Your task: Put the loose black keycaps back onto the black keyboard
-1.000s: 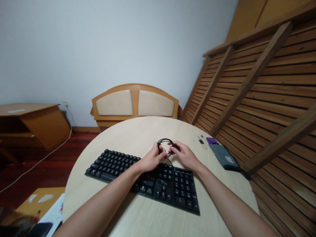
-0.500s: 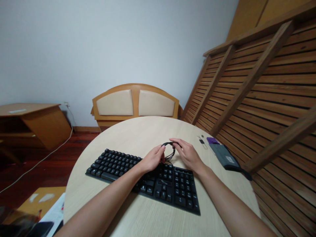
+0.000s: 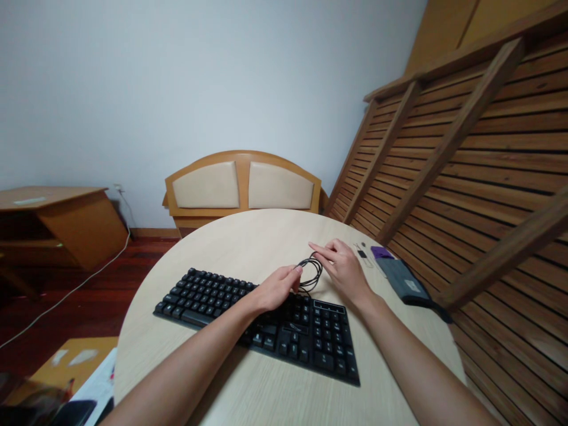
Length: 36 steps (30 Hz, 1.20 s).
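A black keyboard [image 3: 204,302] lies slantwise on the round pale wooden table [image 3: 266,236]. Its thin black cable [image 3: 318,278] is gathered into loops just beyond the keyboard's back edge. My left hand [image 3: 279,288] reaches over the keyboard and pinches the left side of the loops between thumb and fingers. At the upper right of the loops, my right hand [image 3: 344,269] has its thumb and index finger closed on the cable, with the index tip pointing left. The other right-hand fingers are curled. Part of the keyboard is hidden beneath my left forearm.
Right of my hands lie a grey pouch [image 3: 406,281], a purple item [image 3: 380,252] and a small black piece with a thin cord [image 3: 362,254]. A slatted wooden frame [image 3: 465,177] leans along the right. Beyond the table stands a headboard [image 3: 244,183].
My right hand has shifted slightly right and its fingers have curled in more. The cable loops have moved a little right, with their strands spread wider. My left hand has moved slightly right.
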Tool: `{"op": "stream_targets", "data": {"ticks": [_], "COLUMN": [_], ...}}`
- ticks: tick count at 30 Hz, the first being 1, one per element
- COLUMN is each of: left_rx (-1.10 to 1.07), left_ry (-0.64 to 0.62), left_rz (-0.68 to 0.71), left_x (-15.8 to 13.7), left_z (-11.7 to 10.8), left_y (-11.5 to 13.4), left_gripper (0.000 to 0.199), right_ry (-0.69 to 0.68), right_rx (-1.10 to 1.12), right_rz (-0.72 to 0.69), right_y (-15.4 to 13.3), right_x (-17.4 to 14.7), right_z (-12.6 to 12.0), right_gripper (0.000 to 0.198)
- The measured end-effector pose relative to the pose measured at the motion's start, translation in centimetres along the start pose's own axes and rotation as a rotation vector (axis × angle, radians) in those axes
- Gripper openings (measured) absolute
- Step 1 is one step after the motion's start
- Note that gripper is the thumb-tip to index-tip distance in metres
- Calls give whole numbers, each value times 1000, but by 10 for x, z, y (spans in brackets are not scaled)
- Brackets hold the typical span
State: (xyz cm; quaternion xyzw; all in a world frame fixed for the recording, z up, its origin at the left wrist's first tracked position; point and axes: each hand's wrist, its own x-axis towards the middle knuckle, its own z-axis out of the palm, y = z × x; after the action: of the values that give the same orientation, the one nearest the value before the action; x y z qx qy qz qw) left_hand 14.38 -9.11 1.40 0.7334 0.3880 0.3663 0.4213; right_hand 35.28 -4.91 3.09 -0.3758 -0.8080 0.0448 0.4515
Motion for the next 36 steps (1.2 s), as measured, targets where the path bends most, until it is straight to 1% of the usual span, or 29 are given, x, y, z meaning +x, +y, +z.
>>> {"op": "stream_targets", "data": {"ticks": [6,10,15,18,23,29,33,36], "left_rx": [-21,-31,-60,-72,-62,-10,21,25], "left_ry": [2,-1,5,20,48,63,84,93], "left_rz": [9,21,37,36,35,23,3,-19], "left_x": [1,1,2,3,3,3,3,3], "left_z": [0,0,-1,-1,-1,-2,-2,0], "left_y": [-1,-1,-4,-7,-11,-10,-11,-14], "left_gripper": [53,50,52,52,50,48,44,38], "right_ry": [-46,-99,-251,-346,-400,-475,-544,-565], "right_rx": [159,324,526,593,629,630,590,530], "right_rz": [113,199,265,264,280,338,341,328], "right_y": [3,9,10,5,3,6,6,6], "right_x": [-3,-7,-10,-10,-10,-11,-13,-14], "right_z": [10,17,20,18,17,14,7,2], "right_gripper": [30,37,52,50,42,46,42,39]}}
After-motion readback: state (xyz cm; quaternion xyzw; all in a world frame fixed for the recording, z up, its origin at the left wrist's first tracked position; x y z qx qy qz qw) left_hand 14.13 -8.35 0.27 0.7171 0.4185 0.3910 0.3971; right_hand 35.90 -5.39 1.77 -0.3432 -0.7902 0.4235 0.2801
